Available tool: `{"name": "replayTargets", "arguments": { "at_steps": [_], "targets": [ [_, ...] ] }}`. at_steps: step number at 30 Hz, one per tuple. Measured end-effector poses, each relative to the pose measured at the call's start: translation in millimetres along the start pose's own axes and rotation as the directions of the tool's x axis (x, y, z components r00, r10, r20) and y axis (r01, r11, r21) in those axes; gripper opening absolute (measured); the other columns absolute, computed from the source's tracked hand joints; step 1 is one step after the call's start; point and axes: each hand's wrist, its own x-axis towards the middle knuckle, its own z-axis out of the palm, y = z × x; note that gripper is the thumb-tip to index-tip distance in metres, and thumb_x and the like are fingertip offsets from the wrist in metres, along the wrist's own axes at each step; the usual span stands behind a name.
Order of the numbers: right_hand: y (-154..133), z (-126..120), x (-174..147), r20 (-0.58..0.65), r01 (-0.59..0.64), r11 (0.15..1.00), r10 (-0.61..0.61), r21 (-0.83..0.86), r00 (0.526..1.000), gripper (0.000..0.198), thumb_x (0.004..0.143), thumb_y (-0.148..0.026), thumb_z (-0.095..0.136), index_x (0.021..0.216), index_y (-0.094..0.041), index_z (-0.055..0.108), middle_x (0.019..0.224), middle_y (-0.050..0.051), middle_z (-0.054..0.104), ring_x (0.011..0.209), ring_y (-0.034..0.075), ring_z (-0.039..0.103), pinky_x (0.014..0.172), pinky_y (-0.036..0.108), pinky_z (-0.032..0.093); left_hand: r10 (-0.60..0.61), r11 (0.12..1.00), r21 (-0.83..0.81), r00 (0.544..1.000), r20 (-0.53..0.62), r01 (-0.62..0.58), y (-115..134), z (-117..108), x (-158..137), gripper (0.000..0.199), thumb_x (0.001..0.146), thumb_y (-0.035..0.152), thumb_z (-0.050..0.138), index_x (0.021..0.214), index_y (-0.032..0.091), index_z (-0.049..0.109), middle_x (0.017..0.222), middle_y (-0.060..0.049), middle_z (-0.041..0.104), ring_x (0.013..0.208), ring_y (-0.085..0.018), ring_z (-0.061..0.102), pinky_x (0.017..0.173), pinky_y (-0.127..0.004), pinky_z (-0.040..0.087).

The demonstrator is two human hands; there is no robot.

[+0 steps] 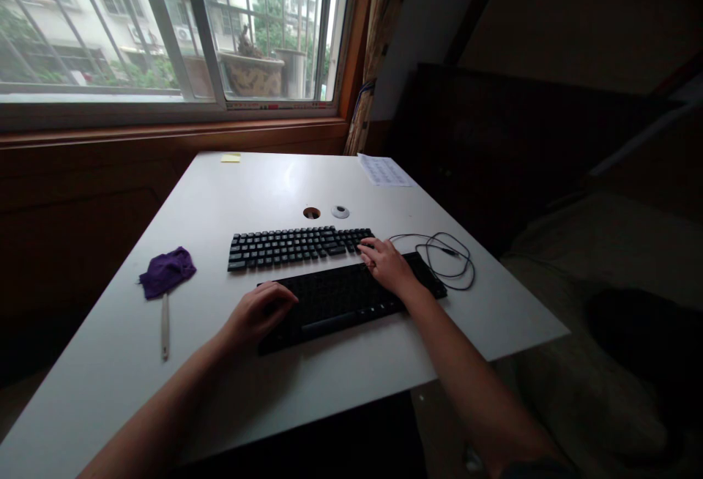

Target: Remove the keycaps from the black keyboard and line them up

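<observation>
A black keyboard base [335,296] lies on the white table, its key area mostly bare, with a long space bar still along the front. Behind it, loose black keycaps [280,248] stand in rows like a keyboard layout. My left hand [266,308] is curled round the left end of the base. Over the right end of the base reaches my right hand [384,263], its fingertips closed together at the right-hand block of keycaps. Whatever sits between those fingertips is too small to see clearly; they touch the keycaps there.
A purple cloth [168,272] covers the end of a pale flat stick [165,329] at left. The coiled cable [466,263] lies at right. Farther back are a cable hole [311,213], its round cover [340,212], a printed sheet [384,170] and yellow sticky notes [231,158].
</observation>
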Motion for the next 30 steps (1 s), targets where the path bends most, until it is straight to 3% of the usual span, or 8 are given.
{"name": "replayTargets", "arguments": {
  "at_steps": [11, 17, 30],
  "targets": [
    [-2.6, -3.5, -0.2, -0.020, -0.006, 1.000, 0.007, 0.005, 1.000, 0.036, 0.099, -0.028, 0.044, 0.129, -0.024, 0.064, 0.133, 0.006, 0.060, 0.113, 0.027, 0.051, 0.098, 0.042, 0.047, -0.010, 1.000, -0.007, 1.000, 0.004, 0.010, 2.6, -0.6, 0.2, 0.015, 0.096, 0.022, 0.052, 0.097, 0.018, 0.066, 0.092, -0.007, 0.070, 0.085, -0.017, 0.067, 0.077, -0.028, 0.053],
    [0.5, -2.4, -2.2, -0.073, -0.096, 0.995, 0.095, -0.009, 0.993, 0.039, 0.094, -0.017, 0.045, 0.126, -0.021, 0.066, 0.124, 0.009, 0.064, 0.109, 0.028, 0.052, 0.096, 0.043, 0.047, -0.019, 1.000, -0.014, 1.000, 0.002, 0.019, -0.9, 1.7, -1.5, 0.014, 0.095, 0.022, 0.054, 0.098, 0.019, 0.066, 0.094, -0.007, 0.070, 0.086, -0.017, 0.067, 0.078, -0.029, 0.053],
    [1.1, -2.2, -2.6, -0.046, -0.123, 0.991, 0.120, -0.058, 0.992, 0.039, 0.093, -0.018, 0.047, 0.126, -0.025, 0.067, 0.126, 0.009, 0.060, 0.108, 0.029, 0.051, 0.094, 0.043, 0.049, -0.009, 1.000, -0.014, 1.000, -0.013, 0.009, 3.0, 0.6, 1.0, 0.015, 0.094, 0.023, 0.054, 0.097, 0.018, 0.068, 0.090, -0.007, 0.071, 0.083, -0.017, 0.067, 0.075, -0.028, 0.054]
  ]
}}
